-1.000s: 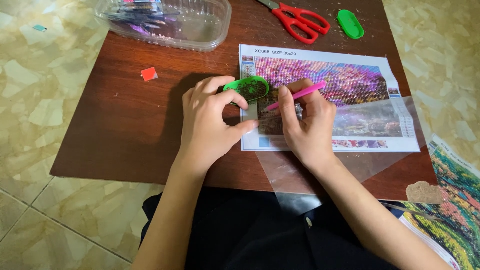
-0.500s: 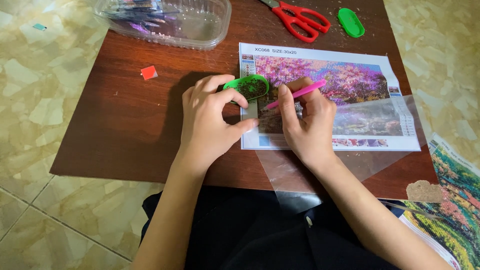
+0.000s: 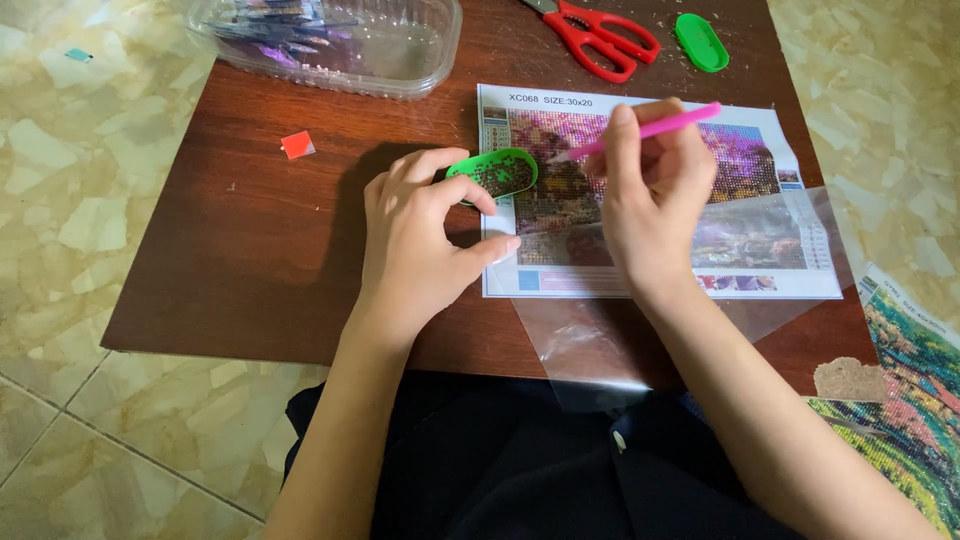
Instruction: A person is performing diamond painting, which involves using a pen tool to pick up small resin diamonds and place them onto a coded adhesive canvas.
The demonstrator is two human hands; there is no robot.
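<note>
The right hand (image 3: pixel 655 200) is closed in a pinching grip on a slim pink plastic pen (image 3: pixel 645 130), its tip over the upper left of the colourful bead-picture sheet (image 3: pixel 750 170) on the brown wooden desk (image 3: pixel 250 250). At nine o'clock from that tip, the left hand (image 3: pixel 415 245), fingers curled, pinches the small green oval tray of dark beads (image 3: pixel 497 173) by its near edge.
</note>
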